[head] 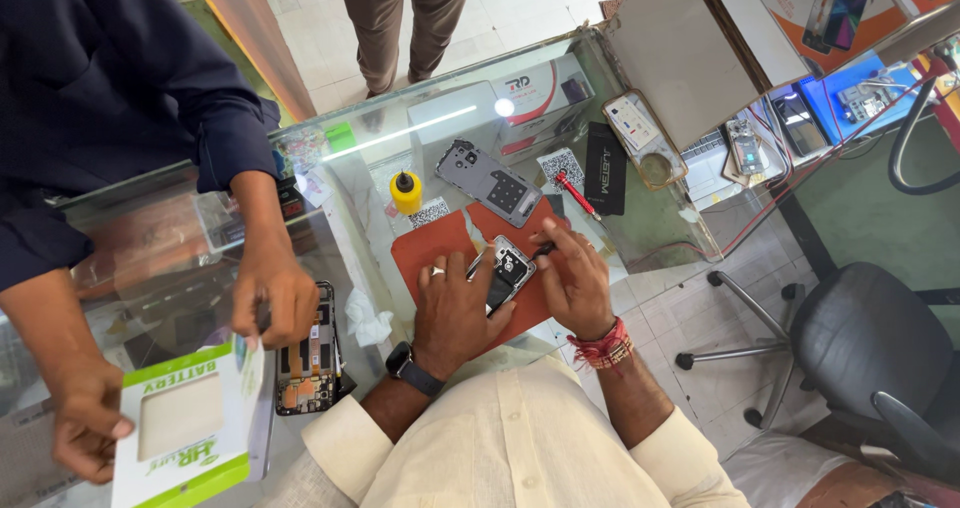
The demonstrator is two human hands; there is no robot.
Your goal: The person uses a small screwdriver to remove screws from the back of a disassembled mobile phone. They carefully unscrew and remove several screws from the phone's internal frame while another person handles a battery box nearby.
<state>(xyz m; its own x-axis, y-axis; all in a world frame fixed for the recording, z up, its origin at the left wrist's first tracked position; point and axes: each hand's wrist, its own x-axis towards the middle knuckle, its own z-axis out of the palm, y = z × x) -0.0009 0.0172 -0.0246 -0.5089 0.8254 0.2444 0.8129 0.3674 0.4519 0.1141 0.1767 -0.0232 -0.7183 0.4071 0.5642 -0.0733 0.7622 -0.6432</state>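
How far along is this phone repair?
Done: the grey back cover is off and lies on the glass counter. In hand: the left hand steadies the opened phone on the red mat while the right hand works at its top. Left: the cover is not yet back on.

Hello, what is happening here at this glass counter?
A person in a cream shirt works on an opened phone lying on a red mat. The left hand steadies it while the right hand holds a small tool at its upper edge. A removed grey back cover and a yellow bottle lie beyond. To the side, another person's hands hold a green and white box near a second opened phone.
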